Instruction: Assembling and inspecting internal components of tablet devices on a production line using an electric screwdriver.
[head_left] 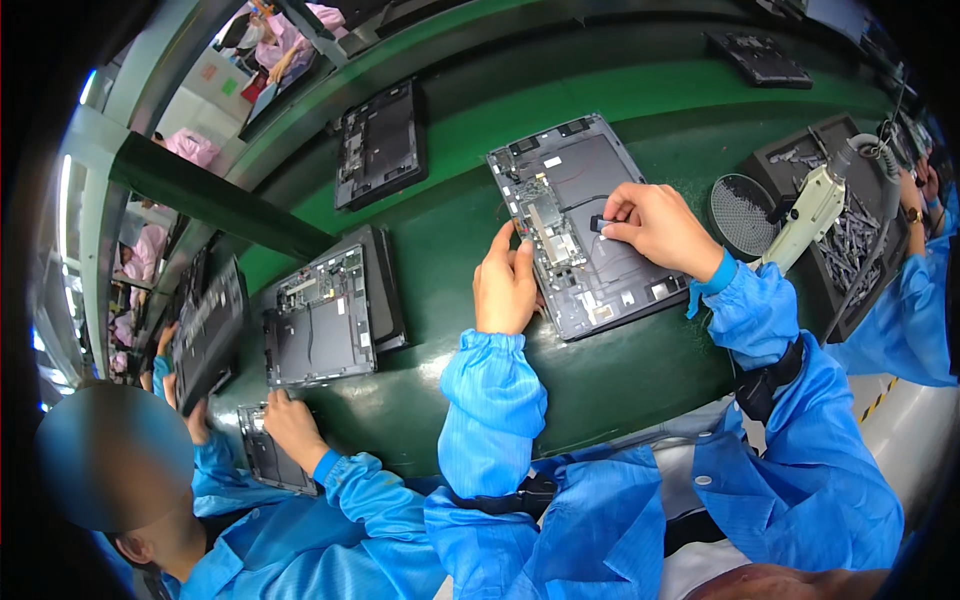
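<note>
An opened laptop base (590, 265) lies in front of me, its circuit board (548, 232) along the left side and a thin black cable running inward. My left hand (505, 285) grips the left edge of this base, fingertips beside the board. Over the middle of the base, my right hand (655, 228) pinches a small dark rectangular piece (601, 224) with a pale end between thumb and fingers. Whether that piece joins the black cable is hidden by the fingers.
A power screwdriver (812, 212), a round tray of small screws (742, 214) and a dark bin of metal parts (855, 245) stand right. More laptop bases (318, 315) sit on the green bench (425, 400). A co-worker's hand (290, 425) works at left; another person is far right.
</note>
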